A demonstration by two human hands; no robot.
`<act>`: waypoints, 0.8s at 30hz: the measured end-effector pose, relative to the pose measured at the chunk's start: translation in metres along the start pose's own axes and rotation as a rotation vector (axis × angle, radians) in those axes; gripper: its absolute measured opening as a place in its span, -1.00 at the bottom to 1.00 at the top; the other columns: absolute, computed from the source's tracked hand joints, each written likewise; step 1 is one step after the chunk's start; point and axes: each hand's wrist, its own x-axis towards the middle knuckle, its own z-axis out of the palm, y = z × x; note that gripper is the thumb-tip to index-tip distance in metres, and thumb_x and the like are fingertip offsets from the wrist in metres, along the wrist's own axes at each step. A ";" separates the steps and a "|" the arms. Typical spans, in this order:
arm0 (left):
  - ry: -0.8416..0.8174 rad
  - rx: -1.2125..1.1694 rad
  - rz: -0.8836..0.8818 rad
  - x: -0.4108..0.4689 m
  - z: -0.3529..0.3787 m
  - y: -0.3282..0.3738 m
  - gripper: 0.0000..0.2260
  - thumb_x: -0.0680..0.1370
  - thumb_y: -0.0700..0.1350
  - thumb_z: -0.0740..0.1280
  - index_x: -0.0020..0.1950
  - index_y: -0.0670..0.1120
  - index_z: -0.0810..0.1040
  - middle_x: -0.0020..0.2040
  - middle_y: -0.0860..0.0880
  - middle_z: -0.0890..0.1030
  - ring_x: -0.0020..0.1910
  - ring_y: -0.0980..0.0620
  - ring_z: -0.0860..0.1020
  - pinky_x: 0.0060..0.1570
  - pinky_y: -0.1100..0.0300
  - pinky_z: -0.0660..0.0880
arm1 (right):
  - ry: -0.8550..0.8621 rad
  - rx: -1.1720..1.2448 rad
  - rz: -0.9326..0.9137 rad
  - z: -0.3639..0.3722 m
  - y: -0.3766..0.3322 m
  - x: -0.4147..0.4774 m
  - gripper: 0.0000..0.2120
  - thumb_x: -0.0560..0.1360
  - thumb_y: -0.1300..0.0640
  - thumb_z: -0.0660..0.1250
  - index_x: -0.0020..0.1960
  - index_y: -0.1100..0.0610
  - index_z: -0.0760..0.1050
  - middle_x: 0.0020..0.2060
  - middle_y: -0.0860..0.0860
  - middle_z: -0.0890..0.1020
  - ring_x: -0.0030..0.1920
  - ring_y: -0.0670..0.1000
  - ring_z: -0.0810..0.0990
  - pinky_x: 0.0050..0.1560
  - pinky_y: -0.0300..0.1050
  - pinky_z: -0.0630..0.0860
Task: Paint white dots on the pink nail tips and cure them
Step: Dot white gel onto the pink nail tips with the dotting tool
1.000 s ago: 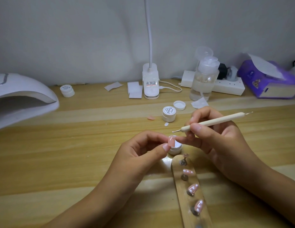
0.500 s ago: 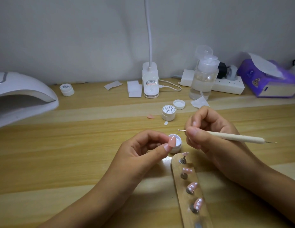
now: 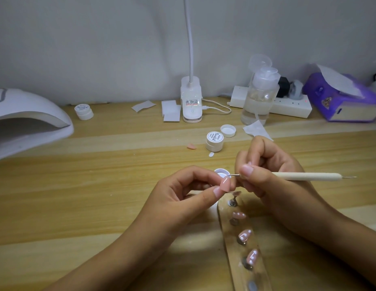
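Though its point blurs, dotting tool (image 3: 304,176) pinched in right hand (image 3: 273,181), nail tip (image 3: 225,183) in left hand (image 3: 183,192).

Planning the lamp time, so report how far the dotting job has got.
Done: three pink tips on the wooden stand carry white dots. In hand: the left hand pinches a plain pink tip while the right hand holds the dotting tool, its point at the open white pot. Left: dotting that tip, perhaps the stand's top tip, then curing in the lamp at far left.
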 end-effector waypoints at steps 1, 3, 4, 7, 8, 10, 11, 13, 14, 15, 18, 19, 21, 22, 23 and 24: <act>0.001 0.008 0.003 0.000 0.000 0.000 -0.94 0.39 -0.12 0.44 -0.16 -0.06 0.67 -0.21 0.05 0.64 -0.21 0.20 0.55 -0.19 0.40 0.44 | 0.001 0.005 -0.001 0.000 0.000 0.000 -0.85 0.53 0.15 0.36 -0.16 0.04 0.40 -0.29 -0.11 0.60 -0.27 -0.18 0.60 -0.20 -0.34 0.50; 0.004 0.016 0.005 0.000 0.000 0.000 -0.93 0.39 -0.11 0.45 -0.16 -0.06 0.66 -0.23 0.06 0.63 -0.24 0.20 0.53 -0.21 0.41 0.43 | 0.003 0.007 -0.002 0.000 -0.001 0.000 -0.85 0.52 0.16 0.35 -0.16 0.02 0.42 -0.29 -0.11 0.60 -0.27 -0.19 0.59 -0.22 -0.37 0.49; 0.005 0.016 0.006 0.000 0.001 0.001 -0.92 0.38 -0.10 0.48 -0.16 -0.06 0.66 -0.24 0.07 0.63 -0.25 0.21 0.52 -0.23 0.41 0.42 | 0.002 0.007 -0.002 0.000 -0.001 0.000 -0.85 0.52 0.18 0.34 -0.16 0.01 0.42 -0.29 -0.12 0.60 -0.27 -0.19 0.59 -0.22 -0.38 0.49; 0.005 0.012 0.011 0.001 0.001 0.001 -0.84 0.34 -0.01 0.50 -0.17 -0.04 0.67 -0.25 0.05 0.61 -0.26 0.20 0.51 -0.23 0.41 0.42 | -0.003 0.001 0.002 0.001 -0.001 0.000 -0.85 0.52 0.19 0.33 -0.17 0.02 0.41 -0.29 -0.12 0.61 -0.27 -0.20 0.59 -0.23 -0.38 0.49; 0.008 0.012 0.011 0.001 0.001 0.000 -0.83 0.32 0.01 0.49 -0.17 -0.03 0.67 -0.26 0.04 0.60 -0.26 0.19 0.50 -0.23 0.40 0.42 | -0.002 -0.005 0.002 0.001 -0.001 0.000 -0.85 0.52 0.19 0.33 -0.17 0.03 0.41 -0.29 -0.12 0.61 -0.27 -0.20 0.58 -0.23 -0.38 0.48; 0.018 0.017 0.010 0.001 0.001 0.000 -0.83 0.31 0.04 0.49 -0.18 -0.01 0.67 -0.27 0.03 0.59 -0.27 0.18 0.49 -0.23 0.40 0.42 | 0.007 -0.018 0.003 0.002 -0.001 0.000 -0.84 0.51 0.19 0.33 -0.18 0.02 0.40 -0.30 -0.13 0.60 -0.28 -0.20 0.58 -0.23 -0.36 0.48; 0.021 0.019 0.008 0.000 0.000 -0.001 -0.82 0.31 0.04 0.49 -0.18 0.00 0.67 -0.26 0.03 0.59 -0.27 0.17 0.49 -0.22 0.40 0.42 | 0.011 -0.021 0.004 0.002 -0.001 0.000 -0.84 0.51 0.19 0.33 -0.18 0.01 0.40 -0.30 -0.13 0.60 -0.28 -0.20 0.58 -0.22 -0.36 0.48; 0.024 0.023 0.004 0.000 0.000 0.000 -0.83 0.30 0.04 0.50 -0.18 0.00 0.67 -0.26 0.04 0.60 -0.27 0.17 0.49 -0.22 0.40 0.42 | 0.014 -0.026 0.003 0.002 -0.002 0.000 -0.84 0.50 0.18 0.33 -0.19 0.00 0.41 -0.30 -0.13 0.60 -0.28 -0.20 0.57 -0.22 -0.36 0.48; 0.024 0.024 0.002 0.000 0.001 0.001 -0.83 0.31 0.03 0.53 -0.18 0.00 0.67 -0.27 0.05 0.60 -0.27 0.18 0.49 -0.23 0.41 0.42 | 0.016 -0.031 0.002 0.002 -0.002 0.000 -0.84 0.50 0.18 0.33 -0.19 0.00 0.41 -0.31 -0.13 0.60 -0.29 -0.20 0.57 -0.23 -0.36 0.48; 0.023 0.024 -0.001 0.000 0.001 0.001 -0.83 0.31 0.01 0.55 -0.18 -0.01 0.67 -0.29 0.06 0.60 -0.29 0.20 0.49 -0.26 0.43 0.41 | 0.019 -0.037 0.000 0.003 -0.002 0.000 -0.84 0.50 0.19 0.33 -0.20 0.00 0.41 -0.31 -0.14 0.60 -0.30 -0.20 0.57 -0.23 -0.37 0.48; 0.026 0.021 -0.006 0.000 0.002 0.002 -0.85 0.32 -0.01 0.49 -0.18 -0.04 0.67 -0.32 0.09 0.58 -0.32 0.21 0.48 -0.31 0.45 0.38 | 0.031 -0.051 -0.005 0.003 -0.003 0.000 -0.85 0.49 0.18 0.33 -0.20 0.00 0.40 -0.31 -0.14 0.60 -0.31 -0.21 0.55 -0.25 -0.38 0.47; 0.028 0.023 -0.006 0.000 0.002 0.002 -0.85 0.32 -0.01 0.48 -0.18 -0.04 0.67 -0.32 0.07 0.58 -0.32 0.20 0.47 -0.30 0.44 0.38 | 0.033 -0.056 -0.008 0.004 -0.003 -0.001 -0.85 0.49 0.17 0.33 -0.20 0.00 0.41 -0.31 -0.14 0.60 -0.31 -0.20 0.55 -0.25 -0.38 0.47; 0.033 0.027 -0.006 0.000 0.002 0.002 -0.84 0.32 -0.01 0.48 -0.18 -0.05 0.67 -0.31 0.05 0.57 -0.32 0.19 0.47 -0.29 0.43 0.38 | 0.036 -0.063 -0.009 0.005 -0.003 0.000 -0.86 0.48 0.16 0.33 -0.21 0.00 0.41 -0.31 -0.13 0.60 -0.31 -0.19 0.55 -0.27 -0.38 0.46; 0.033 0.030 -0.005 0.000 0.002 0.002 -0.83 0.32 0.00 0.48 -0.18 -0.05 0.67 -0.31 0.05 0.57 -0.31 0.19 0.47 -0.28 0.43 0.38 | 0.038 -0.064 -0.008 0.005 -0.004 0.000 -0.86 0.47 0.16 0.34 -0.21 0.00 0.42 -0.32 -0.13 0.60 -0.31 -0.18 0.56 -0.28 -0.39 0.46; 0.033 0.033 -0.004 0.000 0.002 0.001 -0.83 0.32 0.01 0.49 -0.18 -0.05 0.67 -0.30 0.05 0.57 -0.31 0.19 0.47 -0.28 0.43 0.38 | 0.040 -0.065 -0.009 0.005 -0.004 0.000 -0.86 0.47 0.16 0.34 -0.21 0.00 0.42 -0.32 -0.13 0.60 -0.31 -0.18 0.56 -0.28 -0.39 0.46; 0.032 0.035 -0.003 0.000 0.001 0.001 -0.84 0.32 0.00 0.50 -0.18 -0.04 0.67 -0.30 0.04 0.57 -0.30 0.18 0.47 -0.27 0.42 0.39 | 0.039 -0.065 -0.011 0.005 -0.004 -0.001 -0.86 0.47 0.16 0.33 -0.21 0.00 0.42 -0.32 -0.13 0.60 -0.31 -0.19 0.56 -0.28 -0.39 0.46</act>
